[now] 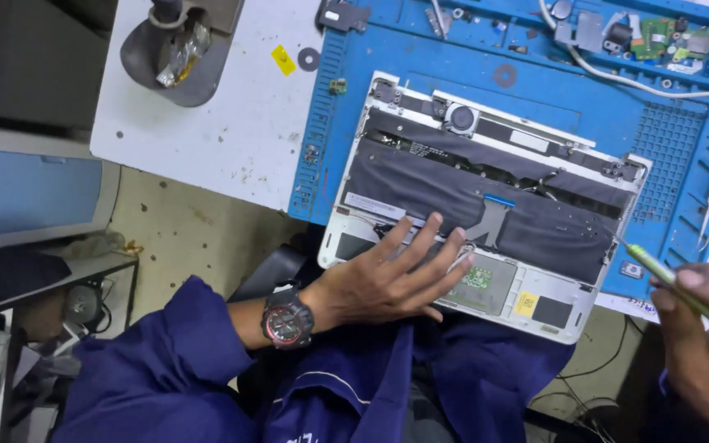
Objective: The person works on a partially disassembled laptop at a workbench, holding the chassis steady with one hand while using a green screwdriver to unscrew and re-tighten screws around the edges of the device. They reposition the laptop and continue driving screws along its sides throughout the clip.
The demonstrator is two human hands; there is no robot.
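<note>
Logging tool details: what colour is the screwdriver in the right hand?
Light green screwdriver, held in the right hand; head view.

**Opened laptop shell and green tool**

The laptop shell (486, 205) lies open-side up and skewed on the blue mat (592, 107), its near edge overhanging the desk. Its silver frame surrounds dark inner sheeting, a round fan near the far edge, a blue-tipped ribbon cable and a green board. The slim green tool (670, 283) slants just beside the shell's right corner.
</note>
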